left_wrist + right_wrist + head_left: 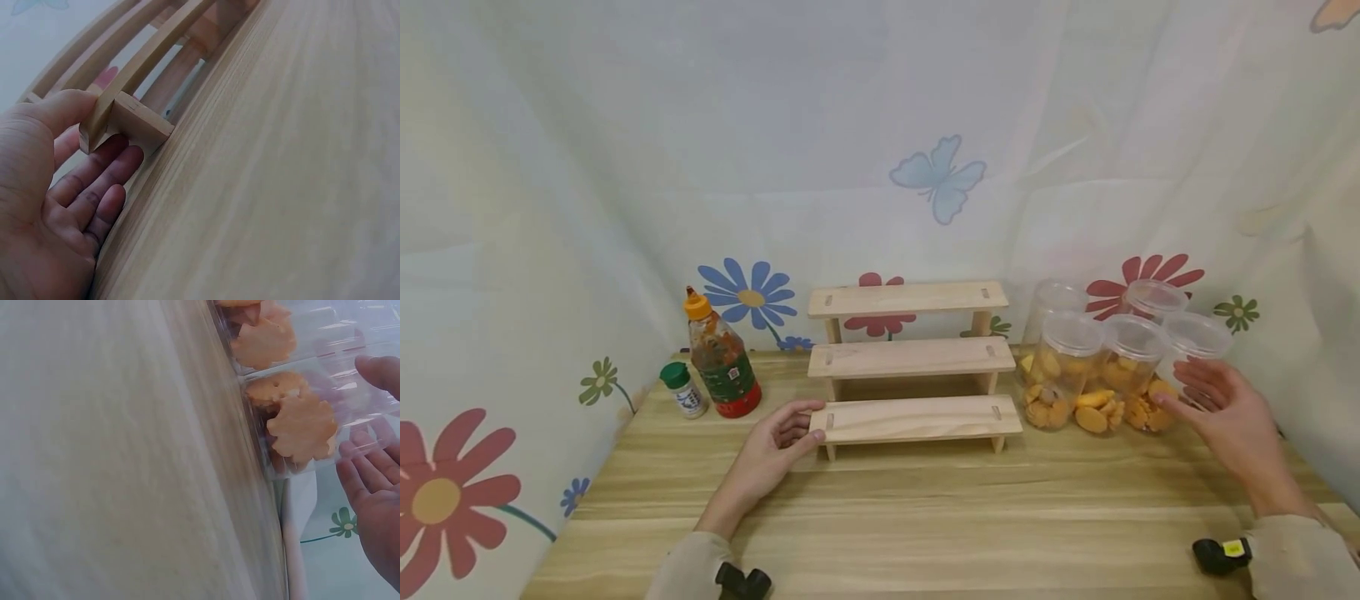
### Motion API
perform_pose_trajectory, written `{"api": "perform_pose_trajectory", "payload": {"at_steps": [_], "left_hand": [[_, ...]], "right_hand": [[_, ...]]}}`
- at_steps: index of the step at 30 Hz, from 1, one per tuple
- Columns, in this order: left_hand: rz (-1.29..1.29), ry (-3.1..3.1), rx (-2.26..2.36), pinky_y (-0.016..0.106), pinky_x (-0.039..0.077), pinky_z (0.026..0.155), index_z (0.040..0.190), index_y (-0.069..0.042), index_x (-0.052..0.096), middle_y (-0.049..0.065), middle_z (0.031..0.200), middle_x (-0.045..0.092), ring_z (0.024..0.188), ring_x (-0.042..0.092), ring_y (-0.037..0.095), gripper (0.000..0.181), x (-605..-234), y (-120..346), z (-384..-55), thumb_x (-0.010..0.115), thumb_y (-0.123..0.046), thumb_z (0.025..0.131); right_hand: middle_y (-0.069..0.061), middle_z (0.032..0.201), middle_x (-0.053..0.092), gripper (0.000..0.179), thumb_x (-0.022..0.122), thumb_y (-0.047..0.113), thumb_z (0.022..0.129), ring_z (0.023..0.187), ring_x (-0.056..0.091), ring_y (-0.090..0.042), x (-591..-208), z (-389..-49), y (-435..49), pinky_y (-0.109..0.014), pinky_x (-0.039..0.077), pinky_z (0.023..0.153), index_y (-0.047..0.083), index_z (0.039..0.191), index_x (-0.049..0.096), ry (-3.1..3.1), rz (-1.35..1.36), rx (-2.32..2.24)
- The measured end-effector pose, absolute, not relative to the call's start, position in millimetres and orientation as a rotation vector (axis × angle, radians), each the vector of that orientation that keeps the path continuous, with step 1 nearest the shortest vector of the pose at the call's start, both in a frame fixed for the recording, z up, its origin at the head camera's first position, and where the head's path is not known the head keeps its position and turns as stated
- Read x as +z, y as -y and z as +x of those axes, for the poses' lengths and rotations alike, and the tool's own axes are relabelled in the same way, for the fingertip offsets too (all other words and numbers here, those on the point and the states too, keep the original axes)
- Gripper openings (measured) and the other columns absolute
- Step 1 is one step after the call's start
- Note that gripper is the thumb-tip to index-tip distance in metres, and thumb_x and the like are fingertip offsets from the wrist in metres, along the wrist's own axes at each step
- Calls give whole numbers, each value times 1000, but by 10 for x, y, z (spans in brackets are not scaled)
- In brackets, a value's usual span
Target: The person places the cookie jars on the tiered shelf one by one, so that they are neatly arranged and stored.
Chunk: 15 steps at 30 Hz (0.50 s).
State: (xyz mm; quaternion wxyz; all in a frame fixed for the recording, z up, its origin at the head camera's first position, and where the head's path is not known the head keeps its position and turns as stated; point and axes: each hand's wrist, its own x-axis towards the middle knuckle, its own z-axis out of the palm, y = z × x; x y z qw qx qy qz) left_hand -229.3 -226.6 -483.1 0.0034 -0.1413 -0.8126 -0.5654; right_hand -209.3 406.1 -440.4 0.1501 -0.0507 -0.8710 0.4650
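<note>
A three-step wooden display rack (917,417) stands on the table near the wall. My left hand (771,446) pinches the left end of its lowest step, and in the left wrist view the thumb (75,106) lies against the board while the other fingers curl below. At the right stands a group of clear plastic jars with biscuits in them. My right hand (1232,417) is beside the rightmost front jar (300,428), thumb and fingers spread apart around its side. Flower-shaped biscuits fill the bottom of that jar.
A sauce bottle (726,371) with an orange cap and a small green-capped shaker (683,390) stand left of the rack. Other biscuit jars (1048,404) crowd close to the rack's right end. A flower-printed curtain (850,167) hangs behind the wooden table (925,525).
</note>
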Motion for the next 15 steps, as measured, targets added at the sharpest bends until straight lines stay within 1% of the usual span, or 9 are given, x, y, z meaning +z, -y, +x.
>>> {"api": "perform_pose_trajectory", "payload": {"at_steps": [1,3,5,8,10,11,13,15], "left_hand": [[-439,2545,-1776,26,56,99,150,-12,66,13,125,78,115,71,20,46,-4827,2266,-2293,79,-20,106],[-434,2543,-1781,25,56,98,150,-12,67,13,125,78,114,72,20,46,-4820,2264,-2295,80,-20,106],[-438,2546,-1779,25,56,98,150,-12,66,13,125,78,114,71,20,46,-4816,2266,-2292,79,-19,106],[-435,2549,-1777,25,56,98,150,-12,67,13,125,78,114,72,20,46,-4820,2267,-2296,79,-20,106],[-434,2555,-1774,25,56,100,150,-14,67,11,125,78,115,72,19,46,-4828,2270,-2302,80,-21,106],[-434,2558,-1770,25,56,100,150,-14,67,10,126,78,115,72,19,46,-4834,2273,-2308,80,-21,106],[-434,2556,-1765,26,56,101,149,-15,67,9,125,79,116,72,19,46,-4844,2275,-2318,80,-21,106],[-438,2555,-1765,26,56,101,149,-16,67,9,125,79,116,72,19,46,-4848,2277,-2326,80,-21,106]], "right_hand": [[-13,156,60,81,83,33,103,116,56,11,-4401,-2091,-4057,-3,50,87,8,168,40,2490,-145,1340],[1,145,63,79,84,30,103,113,56,12,-4390,-2078,-4053,-3,50,87,8,166,43,2458,-148,1357],[15,136,63,74,85,28,102,112,56,13,-4370,-2061,-4055,-2,49,87,13,163,46,2428,-147,1372],[29,126,60,63,86,23,101,111,57,13,-4316,-2030,-4059,-1,47,86,23,155,52,2369,-137,1393],[32,124,60,58,86,18,101,110,56,15,-4259,-2011,-4056,0,45,86,28,149,55,2329,-125,1386],[31,123,61,56,86,14,100,110,57,15,-4222,-1999,-4054,0,45,86,29,145,56,2301,-114,1382],[30,122,62,56,86,7,99,110,58,15,-4137,-1972,-4047,0,43,88,32,140,58,2251,-94,1361],[28,121,62,57,85,3,98,110,59,14,-4036,-1941,-4039,1,43,89,33,138,58,2210,-79,1335]]}}
